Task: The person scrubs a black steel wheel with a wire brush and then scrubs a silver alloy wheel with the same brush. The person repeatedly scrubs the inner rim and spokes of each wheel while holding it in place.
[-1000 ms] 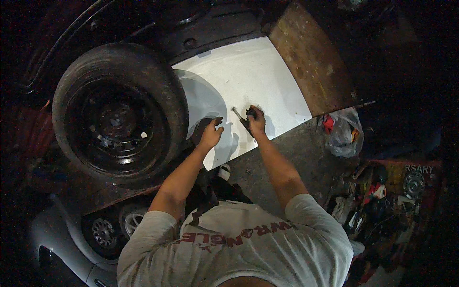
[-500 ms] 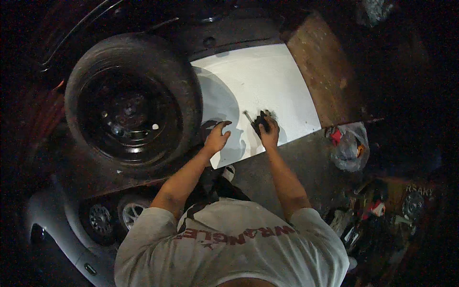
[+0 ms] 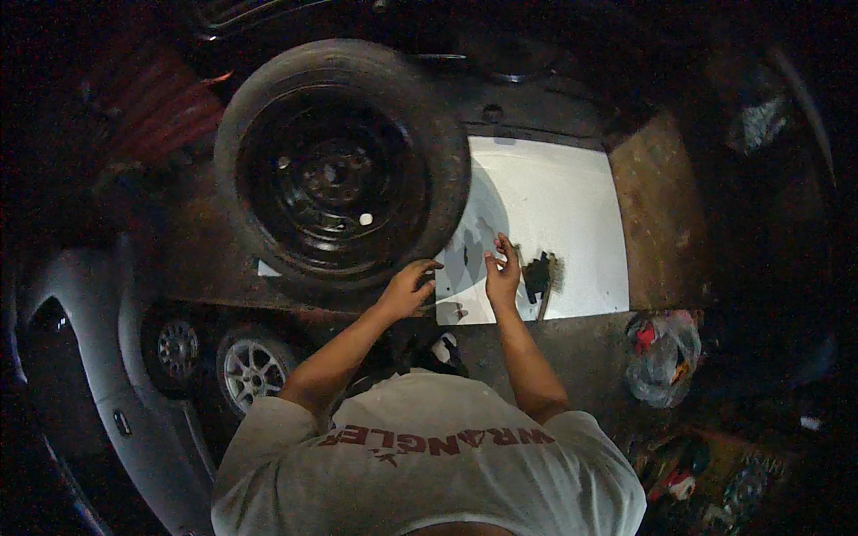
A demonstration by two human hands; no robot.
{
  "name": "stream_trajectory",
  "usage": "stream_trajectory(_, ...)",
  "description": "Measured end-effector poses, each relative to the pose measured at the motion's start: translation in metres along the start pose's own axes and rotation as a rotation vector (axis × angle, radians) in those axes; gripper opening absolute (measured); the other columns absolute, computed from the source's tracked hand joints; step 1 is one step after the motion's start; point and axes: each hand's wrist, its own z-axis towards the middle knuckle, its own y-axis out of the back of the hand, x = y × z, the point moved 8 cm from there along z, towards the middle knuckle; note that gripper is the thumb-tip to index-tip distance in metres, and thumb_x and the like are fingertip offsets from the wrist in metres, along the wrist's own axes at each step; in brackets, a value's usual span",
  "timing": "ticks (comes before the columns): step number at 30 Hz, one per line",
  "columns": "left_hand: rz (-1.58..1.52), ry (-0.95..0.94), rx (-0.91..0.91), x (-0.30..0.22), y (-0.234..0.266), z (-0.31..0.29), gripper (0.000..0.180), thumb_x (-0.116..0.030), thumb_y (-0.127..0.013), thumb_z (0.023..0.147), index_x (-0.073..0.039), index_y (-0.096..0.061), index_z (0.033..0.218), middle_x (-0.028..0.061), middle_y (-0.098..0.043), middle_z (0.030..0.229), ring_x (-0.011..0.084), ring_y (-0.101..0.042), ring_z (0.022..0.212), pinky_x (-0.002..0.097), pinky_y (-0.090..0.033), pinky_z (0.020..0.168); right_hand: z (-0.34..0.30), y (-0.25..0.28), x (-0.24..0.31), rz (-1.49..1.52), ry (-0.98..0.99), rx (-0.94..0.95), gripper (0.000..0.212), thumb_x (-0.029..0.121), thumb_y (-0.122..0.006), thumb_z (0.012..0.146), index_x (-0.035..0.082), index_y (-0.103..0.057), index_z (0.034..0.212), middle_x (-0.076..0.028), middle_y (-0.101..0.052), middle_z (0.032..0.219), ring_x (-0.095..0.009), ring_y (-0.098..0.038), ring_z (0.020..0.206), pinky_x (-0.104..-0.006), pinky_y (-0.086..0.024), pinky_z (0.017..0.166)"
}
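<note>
My left hand [image 3: 411, 288] is beside the lower right edge of a black-rimmed car wheel [image 3: 332, 174], fingers curved and apart, holding nothing. Whether its fingertips touch the tyre is hard to make out. Over a white panel [image 3: 585, 192] hovers my right hand [image 3: 503, 284], also empty, with thumb and fingers spread. Just to its right, a dark object [image 3: 538, 275] of unclear kind lies on the panel amid a black smudge. A thin rod [image 3: 544, 302] extends from it toward the panel's near edge. The wheel casts a round shadow across the panel's left part.
A brown board [image 3: 657, 192] adjoins the panel on the right. Near it lies a clear plastic bag [image 3: 663, 357] with colourful contents. Lower left are a grey car body [image 3: 107, 357] and a silver spoked wheel [image 3: 252, 371]. Mixed clutter [image 3: 706, 482] fills the lower right.
My right hand has left the dark object, which stays on the panel, and is now to its left. My left hand is nearer the wheel. The whole view has shifted, with the wheel farther right.
</note>
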Motion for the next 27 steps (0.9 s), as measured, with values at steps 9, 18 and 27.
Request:
stream_trajectory(9, -0.059, -0.039, -0.48, 0.02, 0.141, -0.055, 0.034, -0.011, -0.06, 0.087, -0.002, -0.059, 0.119, 0.016, -0.062, 0.116, 0.0292, -0.059, 0.11, 0.0364, -0.043, 0.097, -0.009, -0.067, 0.074, 0.128, 0.147, -0.022, 0.035, 0.01, -0.062, 0.092, 0.007, -0.058, 0.127, -0.003, -0.061, 0.107, -0.011, -0.056, 0.093, -0.0234, -0.043, 0.074)
stream_trajectory(18, -0.239, -0.096, -0.73, 0.067, 0.266, -0.071, 0.033, -0.008, -0.058, 0.088, 0.001, -0.059, 0.12, 0.0114, -0.062, 0.117, 0.0212, -0.059, 0.108, 0.0337, -0.044, 0.096, -0.021, -0.146, 0.123, 0.216, 0.188, 0.019, 0.037, 0.008, -0.063, 0.092, 0.008, -0.057, 0.128, 0.001, -0.06, 0.105, -0.007, -0.055, 0.092, -0.0193, -0.041, 0.073)
stream_trajectory(27, -0.425, -0.157, -0.65, 0.088, 0.331, -0.046, 0.034, -0.008, -0.059, 0.088, 0.001, -0.058, 0.121, 0.0096, -0.062, 0.116, 0.0193, -0.057, 0.109, 0.033, -0.042, 0.099, -0.018, -0.204, 0.144, 0.303, 0.208, 0.015, 0.037, 0.006, -0.061, 0.092, 0.006, -0.055, 0.129, -0.001, -0.06, 0.103, -0.01, -0.056, 0.095, -0.0222, -0.045, 0.081)
